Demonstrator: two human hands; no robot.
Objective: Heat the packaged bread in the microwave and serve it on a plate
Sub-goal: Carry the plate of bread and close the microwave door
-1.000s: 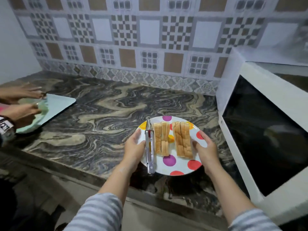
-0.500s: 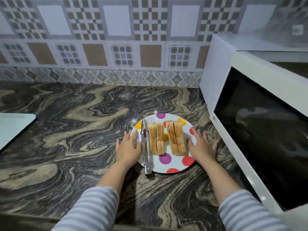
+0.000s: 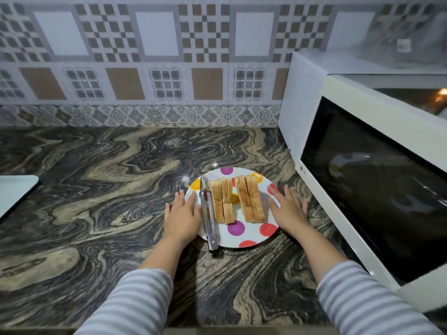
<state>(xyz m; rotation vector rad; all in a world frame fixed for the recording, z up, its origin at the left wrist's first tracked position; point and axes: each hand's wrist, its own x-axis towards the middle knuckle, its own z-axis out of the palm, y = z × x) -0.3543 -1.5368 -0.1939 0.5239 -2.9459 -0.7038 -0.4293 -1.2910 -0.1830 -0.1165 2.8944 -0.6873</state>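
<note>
A: Bread (image 3: 235, 200), where is it exactly?

B: On the spotted plate (image 3: 244, 234), in two rows of slices standing on edge, directly between the two hands. The left row lies just to the right of the left hand (image 3: 182, 213), with the metal tongs (image 3: 208, 213) between that hand and the bread. The right row sits just to the left of the right hand (image 3: 289, 211).

A: What are the hands doing?

B: Both lie flat, fingers straight and a little spread, gripping nothing. The left hand rests at the plate's left rim, its fingertips on the rim beside the tongs. The right hand rests at the right rim, thumb side over the plate's edge, the other fingers on the marbled counter (image 3: 96, 189).

A: And the tongs?

B: Closed, lying lengthwise on the plate, the handle end sticking out past the near rim.

A: Anything beyond the right hand?

B: The white microwave (image 3: 362, 122), with its dark door (image 3: 377, 189) swung open toward the counter. Far out past the left hand, a pale board (image 3: 14, 192) lies at the counter's edge.
</note>
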